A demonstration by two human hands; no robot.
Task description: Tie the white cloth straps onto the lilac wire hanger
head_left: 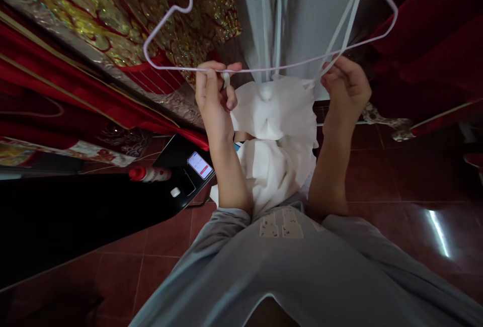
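A pale pink clothes hanger (260, 70) spans the space in front of me, with its lower bar toward me. My left hand (216, 90) is closed on that bar at its left part. A short piece of white strap (226, 78) shows between its fingers. At the right, my right hand (349, 83) pinches a thin white strap (349, 20) just below the bar. This strap loops up over the hanger's right shoulder. Below the hanger hangs a white ruffled garment (279, 110), its lower part bunched near my lap.
Red and gold sequined cloth (181, 10) hangs at left, dark red fabric (433, 40) at right. Pale cabinet doors (309, 10) stand ahead. A black table (94, 216) carries a lit phone (199, 165), a red-capped bottle (151, 174) and a white case (175, 192).
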